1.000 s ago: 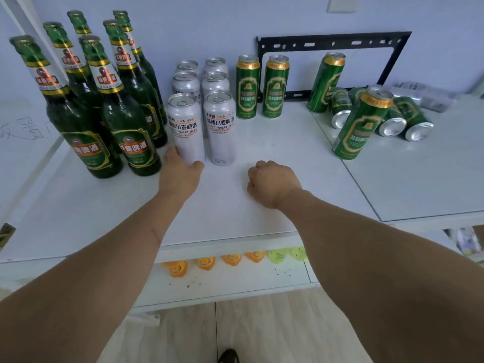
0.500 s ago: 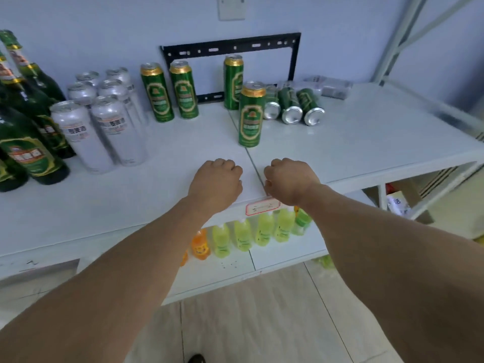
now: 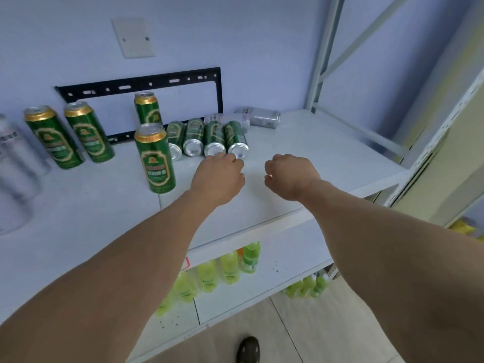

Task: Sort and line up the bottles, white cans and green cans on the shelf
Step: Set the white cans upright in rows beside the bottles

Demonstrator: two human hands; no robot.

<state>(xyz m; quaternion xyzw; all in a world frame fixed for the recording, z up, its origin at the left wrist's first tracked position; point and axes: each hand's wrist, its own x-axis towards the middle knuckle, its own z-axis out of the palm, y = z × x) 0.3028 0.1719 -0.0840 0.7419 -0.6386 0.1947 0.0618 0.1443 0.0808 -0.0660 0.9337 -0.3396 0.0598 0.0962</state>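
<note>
Left hand [image 3: 218, 176]: fingers curled, holding nothing, at ends of lying green cans [image 3: 214, 138].
Right hand [image 3: 289, 174]: clenched, holding nothing, above shelf [image 3: 327, 153].
Upright green can [image 3: 155, 158]: near shelf middle.

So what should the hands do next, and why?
Probably the left hand should grip the nearest lying green can and stand it up. Four green cans lie on their sides on the shelf, the hand's fingers already reach their ends, and the right hand holds nothing.
</note>
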